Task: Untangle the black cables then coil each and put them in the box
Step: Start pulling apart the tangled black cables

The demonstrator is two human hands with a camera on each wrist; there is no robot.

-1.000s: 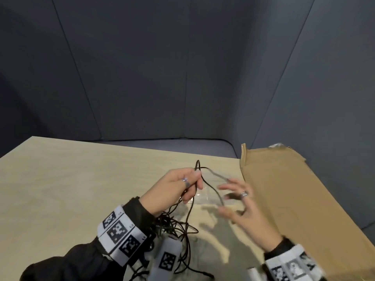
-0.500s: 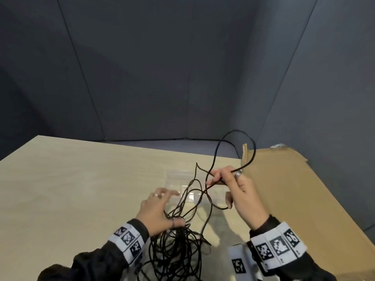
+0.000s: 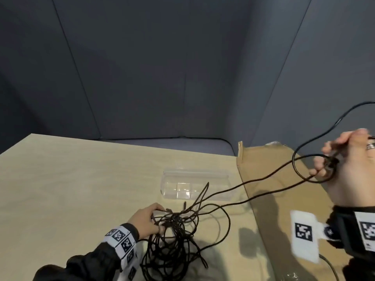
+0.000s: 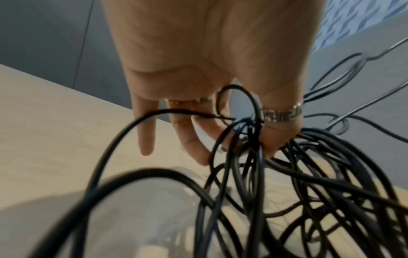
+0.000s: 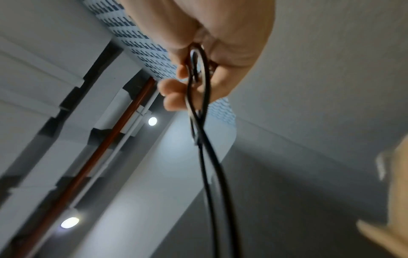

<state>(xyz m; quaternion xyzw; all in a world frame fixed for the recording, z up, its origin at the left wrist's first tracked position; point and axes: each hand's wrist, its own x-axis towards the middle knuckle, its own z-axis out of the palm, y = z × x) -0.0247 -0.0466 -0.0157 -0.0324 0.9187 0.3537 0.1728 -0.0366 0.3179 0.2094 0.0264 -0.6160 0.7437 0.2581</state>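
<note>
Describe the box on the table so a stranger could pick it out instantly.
Start at the light wooden table and go to its far right side, beside the flat brown cardboard sheet. The clear rectangular plastic box sits there, just beyond the tangled black cables. It is the only see-through thing there.

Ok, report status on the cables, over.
Left hand pins the tangle on the table. Right hand holds one looped strand pulled out. Clear box empty.

One cable tangle (image 3: 172, 236), one clear box (image 3: 195, 186)
</note>
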